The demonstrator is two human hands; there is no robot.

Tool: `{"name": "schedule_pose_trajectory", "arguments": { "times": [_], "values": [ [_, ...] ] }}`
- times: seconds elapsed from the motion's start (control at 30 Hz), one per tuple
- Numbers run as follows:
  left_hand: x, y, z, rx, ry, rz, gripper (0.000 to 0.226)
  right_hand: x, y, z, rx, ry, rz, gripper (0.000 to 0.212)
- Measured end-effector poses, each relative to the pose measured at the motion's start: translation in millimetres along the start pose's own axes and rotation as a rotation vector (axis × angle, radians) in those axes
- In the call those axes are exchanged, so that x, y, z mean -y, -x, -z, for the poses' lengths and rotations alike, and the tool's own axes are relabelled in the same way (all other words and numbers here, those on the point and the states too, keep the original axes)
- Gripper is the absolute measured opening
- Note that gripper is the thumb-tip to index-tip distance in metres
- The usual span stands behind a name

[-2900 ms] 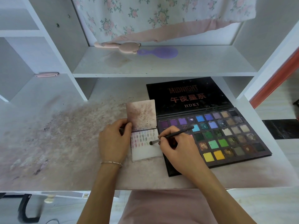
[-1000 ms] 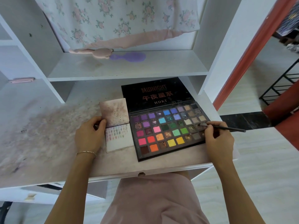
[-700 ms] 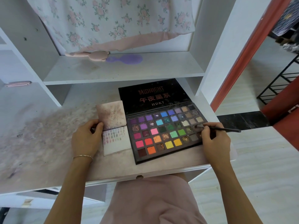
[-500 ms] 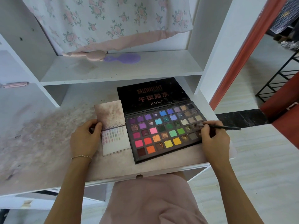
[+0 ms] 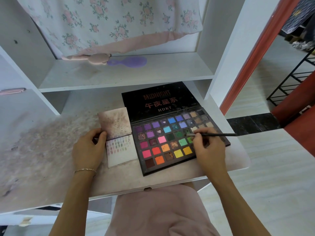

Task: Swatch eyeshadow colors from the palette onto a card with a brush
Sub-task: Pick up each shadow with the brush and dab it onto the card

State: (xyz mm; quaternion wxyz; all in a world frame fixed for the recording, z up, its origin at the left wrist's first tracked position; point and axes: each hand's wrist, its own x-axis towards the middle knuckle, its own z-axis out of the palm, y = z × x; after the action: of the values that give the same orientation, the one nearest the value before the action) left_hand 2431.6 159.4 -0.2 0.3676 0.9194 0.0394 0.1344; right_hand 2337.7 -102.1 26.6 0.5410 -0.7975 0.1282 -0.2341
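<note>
1. While rows of swatches already fill the card's upper part, lower part's bare.
2. Brush tip's over palette pans, pinched by right hand — reloading, prob.
3. Left hand grips card's left edge, w/ palette just beside.

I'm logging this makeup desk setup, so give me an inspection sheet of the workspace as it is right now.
Surface: white desk, heavily smudged with pinkish powder.
Job's things: open eyeshadow palette; folded swatch card left of it, rows of swatches on its lower half; brush tip over the palette's pans.
Clutter: purple hairbrush and pink plush item on the shelf.
Grippers: left hand pinches the card's left edge; right hand pinches the brush.
Cables: nothing seen.
Surroundings: floral cloth, red door frame, black wire rack.
</note>
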Motion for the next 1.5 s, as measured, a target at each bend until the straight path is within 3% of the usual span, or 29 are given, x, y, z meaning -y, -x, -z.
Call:
{"name": "schedule_pose_trajectory", "arguments": {
  "times": [0.43,1.5],
  "values": [
    [1.2,0.3,-0.4,-0.021,0.015,-0.014,0.017,29.6,9.1,-86.8,0.468,-0.036,0.040,0.020],
    [3.6,0.3,-2.9,-0.059,-0.002,-0.003,0.014,26.1,6.8,-94.2,0.528,0.139,0.071,0.009]
  ]
}}
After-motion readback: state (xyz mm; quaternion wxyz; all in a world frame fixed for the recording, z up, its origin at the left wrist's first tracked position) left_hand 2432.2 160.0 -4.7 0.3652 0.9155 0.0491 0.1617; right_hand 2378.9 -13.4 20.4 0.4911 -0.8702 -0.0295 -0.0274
